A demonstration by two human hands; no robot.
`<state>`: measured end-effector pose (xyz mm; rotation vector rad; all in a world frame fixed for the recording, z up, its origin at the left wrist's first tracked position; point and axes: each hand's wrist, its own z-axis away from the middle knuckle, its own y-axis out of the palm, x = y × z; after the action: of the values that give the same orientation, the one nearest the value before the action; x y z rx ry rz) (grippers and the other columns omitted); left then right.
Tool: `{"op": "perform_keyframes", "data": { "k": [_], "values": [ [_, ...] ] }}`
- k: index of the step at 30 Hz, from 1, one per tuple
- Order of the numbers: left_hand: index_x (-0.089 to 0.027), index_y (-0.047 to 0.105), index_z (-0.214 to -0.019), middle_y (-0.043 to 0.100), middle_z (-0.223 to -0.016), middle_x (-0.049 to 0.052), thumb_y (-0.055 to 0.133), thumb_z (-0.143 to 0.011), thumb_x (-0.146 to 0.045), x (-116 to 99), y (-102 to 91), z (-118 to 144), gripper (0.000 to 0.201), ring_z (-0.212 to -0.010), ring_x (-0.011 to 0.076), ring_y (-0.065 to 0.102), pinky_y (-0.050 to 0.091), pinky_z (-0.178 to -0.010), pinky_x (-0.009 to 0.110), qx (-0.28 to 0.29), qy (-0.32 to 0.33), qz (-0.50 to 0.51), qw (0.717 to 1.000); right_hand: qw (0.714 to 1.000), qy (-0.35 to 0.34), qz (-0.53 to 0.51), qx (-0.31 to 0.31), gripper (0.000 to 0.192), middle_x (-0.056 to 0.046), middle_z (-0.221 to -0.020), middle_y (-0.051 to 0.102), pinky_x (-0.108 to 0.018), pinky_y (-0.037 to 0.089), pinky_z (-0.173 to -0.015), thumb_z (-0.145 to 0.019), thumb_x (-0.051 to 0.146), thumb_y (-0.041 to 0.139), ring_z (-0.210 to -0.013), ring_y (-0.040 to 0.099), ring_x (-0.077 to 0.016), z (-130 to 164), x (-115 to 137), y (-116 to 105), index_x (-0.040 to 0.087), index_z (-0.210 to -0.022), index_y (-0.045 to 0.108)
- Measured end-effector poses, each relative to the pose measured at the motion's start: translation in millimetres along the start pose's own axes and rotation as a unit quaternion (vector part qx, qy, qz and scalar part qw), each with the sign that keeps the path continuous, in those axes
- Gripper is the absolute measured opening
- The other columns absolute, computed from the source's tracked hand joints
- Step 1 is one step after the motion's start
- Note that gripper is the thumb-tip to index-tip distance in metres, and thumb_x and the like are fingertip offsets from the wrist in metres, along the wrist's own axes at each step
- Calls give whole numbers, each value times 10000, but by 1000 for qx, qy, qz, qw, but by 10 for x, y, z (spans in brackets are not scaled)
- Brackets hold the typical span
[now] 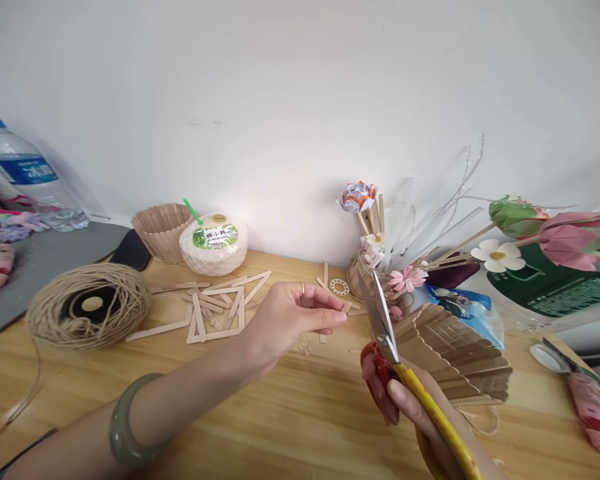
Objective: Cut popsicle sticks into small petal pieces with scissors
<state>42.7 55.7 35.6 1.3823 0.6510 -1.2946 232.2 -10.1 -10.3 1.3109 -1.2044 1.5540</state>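
My left hand (pixel 290 319), with a green bangle on its wrist, pinches a short piece of wooden stick (pixel 349 308) between thumb and fingers and holds it over the wooden table (pixel 300 420). Just to the right, my right hand (pixel 405 400) grips scissors (pixel 380 313) with red and yellow handles. Their blades point up and stand slightly apart, close to the stick's tip. Small cut-off bits (pixel 306 348) lie on the table under my left hand. A fan-shaped stack of craft sticks (pixel 455 353) rests behind my right hand.
Loose craft sticks (pixel 215 307) lie in the middle, a ball of twine (pixel 87 308) at left. A coconut drink (pixel 214 243) and a stick basket (pixel 161 230) stand by the wall. Paper flowers (pixel 530 233) fill the right side; a water bottle (pixel 25 173) stands far left.
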Motion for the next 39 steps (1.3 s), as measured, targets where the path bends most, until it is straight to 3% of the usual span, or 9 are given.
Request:
{"op": "perform_keyframes", "data": {
  "k": [8,14,29,34,39],
  "values": [
    [-124,647,-606,627,-591,0,773,-545,-188,16,32,49,154,-580,97,549,450,-589,247,7,-16,13,1000,999,30,25,4,514,19,-653,390,-254,282,-495,-700,720,499,-567,328,-148,47,52,57,217,-800,527],
    [-125,644,-599,633,-598,6,806,-505,-262,20,68,86,233,-592,103,552,451,-593,246,20,-32,15,999,997,48,56,19,517,6,-703,416,-283,349,-570,-726,721,455,-620,370,-171,112,93,80,230,-868,535],
    [-123,634,-614,658,-614,10,759,-589,-205,85,60,83,152,-578,91,581,465,-600,222,58,-43,31,997,995,17,94,38,550,26,-681,349,-258,222,-521,-736,750,390,-587,296,-151,64,-10,102,216,-825,492],
    [-116,636,-609,656,-605,8,748,-595,-165,88,58,79,123,-575,82,582,464,-590,203,57,-43,32,997,995,-5,101,-15,456,21,-653,382,-260,296,-528,-761,686,457,-585,351,-169,98,73,134,233,-785,499],
    [-115,641,-608,655,-605,5,749,-596,-165,86,63,83,120,-575,75,575,462,-592,198,60,-41,35,997,993,-12,116,-14,448,-4,-664,461,-280,369,-541,-765,675,463,-612,434,-192,95,99,127,229,-752,508]
  ]
}}
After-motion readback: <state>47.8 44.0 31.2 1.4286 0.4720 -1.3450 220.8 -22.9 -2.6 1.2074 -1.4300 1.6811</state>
